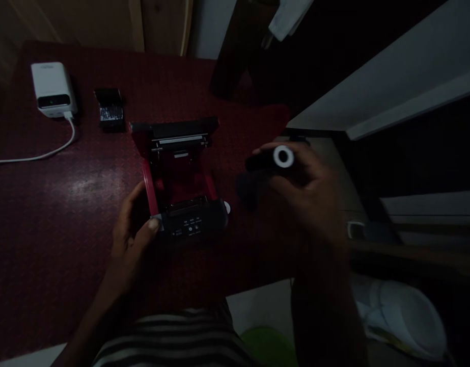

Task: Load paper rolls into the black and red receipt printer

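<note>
A small red-and-black portable printer [194, 224] sits on the dark red table with its lid [175, 128] raised. Its red inner bay shows, and so do buttons on the black front panel. My left hand [133, 229] grips the printer's left side, thumb on the grey front corner. To the right of the printer, my right hand [303, 183] holds a small dark roll [283, 156] above the table, its white ring-shaped end facing me. Blur and low light hide part of the right fingers. A dark shape under the roll could be a shadow or loose strip; I cannot tell.
On the table [59, 244], a white box-shaped device [53, 89] with a white cable [47, 154] stands at the back left. Beside it lies a curled, glossy black piece [111, 109]. A dark cylinder [235, 56] rises at the back; a green round object [267, 346] is below.
</note>
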Demonstrator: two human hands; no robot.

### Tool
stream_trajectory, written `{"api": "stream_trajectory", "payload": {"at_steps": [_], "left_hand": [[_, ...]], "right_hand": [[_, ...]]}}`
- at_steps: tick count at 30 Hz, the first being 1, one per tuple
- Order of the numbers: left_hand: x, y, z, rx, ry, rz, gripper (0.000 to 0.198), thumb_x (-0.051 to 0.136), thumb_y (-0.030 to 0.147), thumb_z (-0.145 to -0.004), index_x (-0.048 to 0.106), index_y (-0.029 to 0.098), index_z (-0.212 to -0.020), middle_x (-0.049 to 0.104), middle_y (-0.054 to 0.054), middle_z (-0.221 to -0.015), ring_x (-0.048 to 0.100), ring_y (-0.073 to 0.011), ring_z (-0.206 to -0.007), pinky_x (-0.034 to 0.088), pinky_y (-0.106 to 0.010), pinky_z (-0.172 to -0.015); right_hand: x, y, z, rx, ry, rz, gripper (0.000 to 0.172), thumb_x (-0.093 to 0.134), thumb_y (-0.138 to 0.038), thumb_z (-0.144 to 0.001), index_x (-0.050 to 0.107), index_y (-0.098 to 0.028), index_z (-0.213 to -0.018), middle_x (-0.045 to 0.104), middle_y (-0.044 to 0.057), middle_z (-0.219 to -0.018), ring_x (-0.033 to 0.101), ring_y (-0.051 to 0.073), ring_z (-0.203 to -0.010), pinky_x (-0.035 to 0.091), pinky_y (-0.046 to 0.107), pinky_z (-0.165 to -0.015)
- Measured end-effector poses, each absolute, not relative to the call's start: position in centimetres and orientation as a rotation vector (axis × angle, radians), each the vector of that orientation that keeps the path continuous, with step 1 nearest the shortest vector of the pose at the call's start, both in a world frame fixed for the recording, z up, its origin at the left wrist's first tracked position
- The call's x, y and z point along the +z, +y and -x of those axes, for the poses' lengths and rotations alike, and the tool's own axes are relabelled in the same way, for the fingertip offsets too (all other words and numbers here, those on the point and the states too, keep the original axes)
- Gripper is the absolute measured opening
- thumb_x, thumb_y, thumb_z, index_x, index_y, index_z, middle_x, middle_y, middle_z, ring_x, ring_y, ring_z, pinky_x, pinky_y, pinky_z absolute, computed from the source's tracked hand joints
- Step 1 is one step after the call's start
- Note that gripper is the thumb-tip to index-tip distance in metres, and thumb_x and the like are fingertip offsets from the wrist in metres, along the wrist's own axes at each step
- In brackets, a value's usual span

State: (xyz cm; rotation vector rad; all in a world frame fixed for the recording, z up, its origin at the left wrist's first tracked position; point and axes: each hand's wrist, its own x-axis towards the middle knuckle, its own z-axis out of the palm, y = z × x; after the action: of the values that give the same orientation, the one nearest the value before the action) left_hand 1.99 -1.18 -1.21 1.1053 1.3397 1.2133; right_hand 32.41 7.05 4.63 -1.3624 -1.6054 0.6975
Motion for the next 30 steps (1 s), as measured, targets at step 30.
{"api": "stream_trajectory", "payload": {"at_steps": [30], "left_hand": [[-0.7, -1.4, -1.7, 1.167, 1.346, -1.061, 0.07, 0.077, 0.054, -0.107, 0.06, 0.031, -0.17, 0.062, -0.011, -0.173, 0.058, -0.0383, -0.163, 0.047, -0.058, -0.137]], "right_hand": [[6.2, 10.4, -18.7, 0.264, -2.83, 1.511, 0.036, 0.069, 0.002, -0.099, 0.087, -0.023, -0.116, 0.09, 0.009, -0.099, 0.083, 0.028, -0.083, 0.054, 0.036, -0.067]]}}
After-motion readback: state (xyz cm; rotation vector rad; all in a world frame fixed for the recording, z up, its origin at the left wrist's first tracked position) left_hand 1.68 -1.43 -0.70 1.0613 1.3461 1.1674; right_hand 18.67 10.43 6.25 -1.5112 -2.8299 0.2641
